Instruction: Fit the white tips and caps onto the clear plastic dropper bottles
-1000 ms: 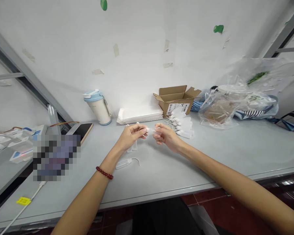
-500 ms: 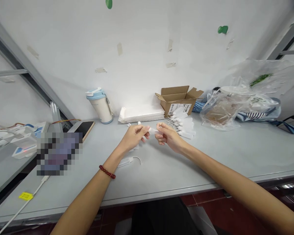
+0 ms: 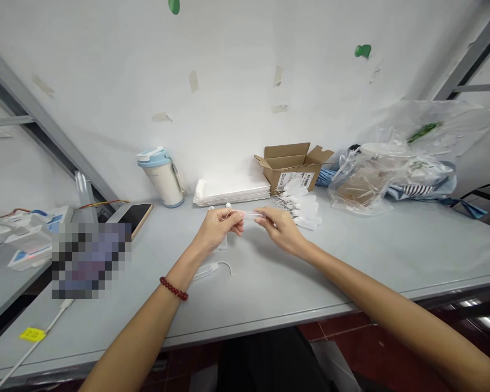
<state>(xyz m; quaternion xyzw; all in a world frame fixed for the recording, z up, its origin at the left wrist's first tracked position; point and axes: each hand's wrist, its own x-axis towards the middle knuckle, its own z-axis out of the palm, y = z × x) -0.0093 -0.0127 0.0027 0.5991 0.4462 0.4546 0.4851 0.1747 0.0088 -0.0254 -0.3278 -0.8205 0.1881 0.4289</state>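
Observation:
Between my left hand [image 3: 217, 230] and my right hand [image 3: 283, 230], a small translucent plastic tube [image 3: 250, 215] is held level above the desk. The left fingers pinch its left end and the right fingers its right end; both ends are partly hidden. Below my left hand, a similar clear tube [image 3: 204, 271] with a white cap and thin curved cord lies on the desk. More white-capped pieces [image 3: 227, 206] show just behind the left hand, mostly covered by it. Beyond my right hand is a pile of several whitish translucent tubes [image 3: 306, 209] with thin cords.
An open cardboard box [image 3: 296, 173] stands behind the pile, beside a stack of white trays [image 3: 232, 190]. A blue-lidded cup [image 3: 163, 177] is at the back left. A phone [image 3: 139, 218] and white cable [image 3: 57, 321] lie left. Plastic bags [image 3: 363, 185] sit at right.
My right hand has turned so its back faces up more, and more of the tube's length shows between the hands. The whole view has shifted slightly.

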